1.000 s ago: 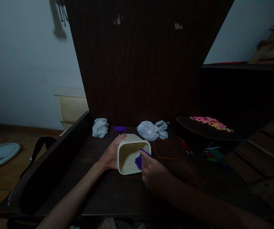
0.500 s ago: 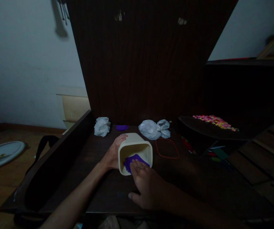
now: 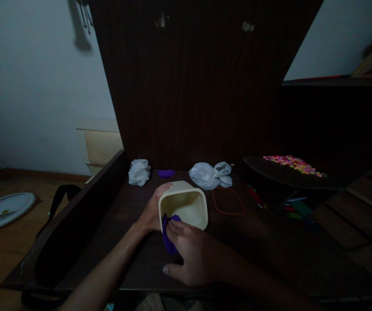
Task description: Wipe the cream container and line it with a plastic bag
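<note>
A person's left hand (image 3: 155,209) is clamped around the side of a cream container (image 3: 194,205), steadying it on a dark wooden desk (image 3: 129,194), while the right hand (image 3: 194,252) works a purple cloth (image 3: 169,244) at the opening. The container lies tipped on its side, its mouth facing the person. The right hand's fingers clamp the cloth against the lower left of the rim, part of it inside and part hanging out in front, with the thumb held apart below. The two hands stand close but separate, on either side of the rim's left edge. Behind them, along the back of the desk, sit a crumpled white bag (image 3: 139,172), a flat purple piece (image 3: 166,173) and a knotted pale bag (image 3: 201,176). A reddish-brown ring (image 3: 231,214) lies just right of the container; farther right, small pink and yellow pieces (image 3: 294,164) cover part of a dark shelf (image 3: 270,175).
</note>
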The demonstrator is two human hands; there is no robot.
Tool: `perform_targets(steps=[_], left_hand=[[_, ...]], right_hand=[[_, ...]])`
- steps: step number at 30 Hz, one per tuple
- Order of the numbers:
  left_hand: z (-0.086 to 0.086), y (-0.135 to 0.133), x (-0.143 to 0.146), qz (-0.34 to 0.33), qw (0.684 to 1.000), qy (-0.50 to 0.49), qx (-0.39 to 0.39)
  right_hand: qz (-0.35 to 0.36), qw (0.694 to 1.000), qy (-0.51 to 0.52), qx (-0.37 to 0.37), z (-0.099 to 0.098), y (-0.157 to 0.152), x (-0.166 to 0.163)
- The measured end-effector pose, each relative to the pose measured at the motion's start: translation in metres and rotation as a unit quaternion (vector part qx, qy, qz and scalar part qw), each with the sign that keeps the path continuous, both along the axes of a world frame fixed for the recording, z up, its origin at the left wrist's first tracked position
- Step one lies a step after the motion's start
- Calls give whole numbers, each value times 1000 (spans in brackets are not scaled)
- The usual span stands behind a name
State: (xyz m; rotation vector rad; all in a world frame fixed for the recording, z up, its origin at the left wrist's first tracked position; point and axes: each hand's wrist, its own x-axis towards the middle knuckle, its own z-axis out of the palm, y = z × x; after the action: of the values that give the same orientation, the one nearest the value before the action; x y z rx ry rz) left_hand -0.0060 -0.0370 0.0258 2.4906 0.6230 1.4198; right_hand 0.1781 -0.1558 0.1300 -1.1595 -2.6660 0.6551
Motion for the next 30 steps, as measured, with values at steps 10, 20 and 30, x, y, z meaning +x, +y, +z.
perform_targets(steps=[10,20,30], left_hand=[[-3,1,2,-8,1000,-6,-3],[3,-4,10,-10,999,1,31],[6,-3,9,-29,998,21,54]], right_hand=[[10,996,-87,27,-24,32,-25],[34,972,-225,-66,-11,74,-26],[-63,958,-267,-82,-10,69,-22]])
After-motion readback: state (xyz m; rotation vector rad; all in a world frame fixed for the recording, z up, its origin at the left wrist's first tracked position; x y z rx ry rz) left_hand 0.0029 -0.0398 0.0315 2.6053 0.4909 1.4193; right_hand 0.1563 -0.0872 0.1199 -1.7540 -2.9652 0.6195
